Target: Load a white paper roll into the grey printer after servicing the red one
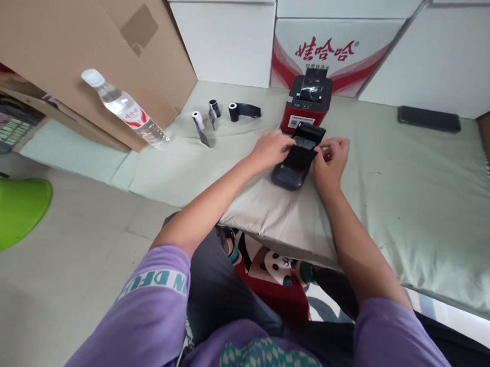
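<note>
A black handheld printer (289, 177) lies on the cloth-covered surface with its lid (311, 131) raised at the far end. Across its middle is a flat black paper strip (299, 158), much like the tails of the loose rolls. My left hand (271, 149) is closed at the left edge of this strip, fingertips over the printer's open compartment (303, 144). On the other side, my right hand (331, 159) pinches near the strip's right edge, its other fingers curled. Directly behind stands a red and black desktop printer (304, 107) with a dark strip (313, 87) rising from its top.
Several small paper rolls (233, 111) with dark tails sit left of the printers. A water bottle (125, 109) stands farther left, by a cardboard box (124, 51). A black phone (429, 119) lies at the right. White cartons (227, 43) line the back.
</note>
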Demonstrator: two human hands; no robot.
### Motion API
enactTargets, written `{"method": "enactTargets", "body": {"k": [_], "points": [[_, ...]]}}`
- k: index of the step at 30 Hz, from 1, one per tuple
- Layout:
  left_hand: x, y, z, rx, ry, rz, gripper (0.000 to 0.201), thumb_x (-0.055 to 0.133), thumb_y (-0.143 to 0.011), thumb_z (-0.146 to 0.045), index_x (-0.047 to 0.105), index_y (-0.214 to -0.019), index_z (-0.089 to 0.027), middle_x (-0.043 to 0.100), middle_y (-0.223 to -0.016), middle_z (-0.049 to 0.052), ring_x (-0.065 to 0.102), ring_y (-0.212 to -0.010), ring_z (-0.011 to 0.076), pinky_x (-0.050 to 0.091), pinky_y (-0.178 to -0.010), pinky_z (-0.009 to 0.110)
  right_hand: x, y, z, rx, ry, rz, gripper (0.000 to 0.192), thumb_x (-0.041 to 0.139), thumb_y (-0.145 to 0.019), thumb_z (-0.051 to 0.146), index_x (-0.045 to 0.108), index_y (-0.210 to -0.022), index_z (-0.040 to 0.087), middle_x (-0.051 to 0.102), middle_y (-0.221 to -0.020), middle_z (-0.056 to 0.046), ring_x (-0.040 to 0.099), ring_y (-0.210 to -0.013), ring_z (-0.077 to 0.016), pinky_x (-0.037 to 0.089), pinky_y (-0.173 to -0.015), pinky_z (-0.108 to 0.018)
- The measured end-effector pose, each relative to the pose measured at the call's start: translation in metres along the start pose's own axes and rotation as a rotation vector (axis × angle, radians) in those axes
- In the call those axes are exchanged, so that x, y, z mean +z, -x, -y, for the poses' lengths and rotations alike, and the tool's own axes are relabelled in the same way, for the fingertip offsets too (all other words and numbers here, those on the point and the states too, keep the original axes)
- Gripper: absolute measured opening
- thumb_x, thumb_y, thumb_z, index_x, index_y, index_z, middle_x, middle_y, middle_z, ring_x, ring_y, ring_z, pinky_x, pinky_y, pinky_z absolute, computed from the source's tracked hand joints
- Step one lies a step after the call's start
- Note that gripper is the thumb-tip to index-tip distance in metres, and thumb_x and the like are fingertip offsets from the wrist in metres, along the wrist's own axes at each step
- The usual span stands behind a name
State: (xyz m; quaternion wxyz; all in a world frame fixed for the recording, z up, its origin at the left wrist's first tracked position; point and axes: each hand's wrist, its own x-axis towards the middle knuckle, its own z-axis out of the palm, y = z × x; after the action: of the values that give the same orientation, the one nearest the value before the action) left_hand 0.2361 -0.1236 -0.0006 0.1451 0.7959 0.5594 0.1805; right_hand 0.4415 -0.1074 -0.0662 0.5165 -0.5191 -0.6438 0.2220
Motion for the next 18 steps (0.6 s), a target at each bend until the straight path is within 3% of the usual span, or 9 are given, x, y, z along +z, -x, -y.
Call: {"method": "enactTargets", "body": {"k": [3,6,10,13,15,18], "points": [[-0.009,-0.016,-0.005,0.048,-0.236,0.123,0.032,0.061,-0.089,-0.008,0.086,-0.105,-0.02,0.081,-0.116,0.015,0.072,-0.119,0.0322,0.051,-0.107,0.046,0.006,0.0,-0.004,0.025,-0.024,-0.008,0.029,0.061,-0.094,0.055,0.063,-0.092,0.026,0.056,-0.117,-0.01,0.06,-0.082,-0.0208,0.059,-0.083,-0.045],[-0.012,-0.029,-0.017,0.083,-0.316,0.257,0.033,0.069,-0.086,-0.01,0.088,-0.11,-0.021,0.081,-0.115,0.015,0.074,-0.115,0.0333,0.052,-0.102,0.044,0.01,-0.003,-0.016,0.033,-0.054,-0.02,0.028,0.063,-0.093,0.052,0.063,-0.092,0.024,0.056,-0.113,-0.008,0.055,-0.076,-0.0174,0.058,-0.083,-0.042],[-0.003,-0.045,-0.036,0.096,-0.385,0.301,0.028,0.08,-0.08,-0.015,0.09,-0.104,-0.024,0.082,-0.113,0.013,0.074,-0.116,0.0328,0.052,-0.101,0.041,0.012,-0.008,-0.029,0.051,-0.073,-0.073,0.024,0.062,-0.091,0.047,0.062,-0.089,0.023,0.055,-0.106,-0.004,0.049,-0.072,-0.0145,0.055,-0.081,-0.039],[-0.003,-0.049,-0.037,0.178,-0.432,0.334,0.024,0.081,-0.078,-0.014,0.088,-0.1,-0.022,0.082,-0.111,0.012,0.073,-0.117,0.0312,0.052,-0.102,0.04,0.013,-0.011,-0.035,0.069,-0.091,-0.141,0.02,0.062,-0.089,0.043,0.061,-0.086,0.023,0.055,-0.102,-0.004,0.05,-0.076,-0.0156,0.052,-0.081,-0.038],[-0.011,-0.043,-0.028,0.213,-0.303,0.302,0.028,0.078,-0.08,-0.015,0.085,-0.106,-0.022,0.082,-0.11,0.009,0.073,-0.111,0.0275,0.053,-0.097,0.038,0.014,-0.012,-0.04,0.081,-0.11,-0.165,0.019,0.06,-0.089,0.041,0.061,-0.086,0.023,0.055,-0.101,-0.004,0.054,-0.082,-0.0172,0.052,-0.081,-0.037],[-0.032,-0.019,-0.001,0.189,0.033,0.072,0.035,0.075,-0.082,-0.017,0.079,-0.116,-0.021,0.08,-0.11,0.006,0.072,-0.1,0.0213,0.055,-0.089,0.034,0.014,-0.015,-0.052,0.052,-0.119,-0.123,0.019,0.054,-0.096,0.042,0.059,-0.091,0.024,0.054,-0.104,-0.004,0.058,-0.089,-0.0182,0.053,-0.082,-0.036]]}}
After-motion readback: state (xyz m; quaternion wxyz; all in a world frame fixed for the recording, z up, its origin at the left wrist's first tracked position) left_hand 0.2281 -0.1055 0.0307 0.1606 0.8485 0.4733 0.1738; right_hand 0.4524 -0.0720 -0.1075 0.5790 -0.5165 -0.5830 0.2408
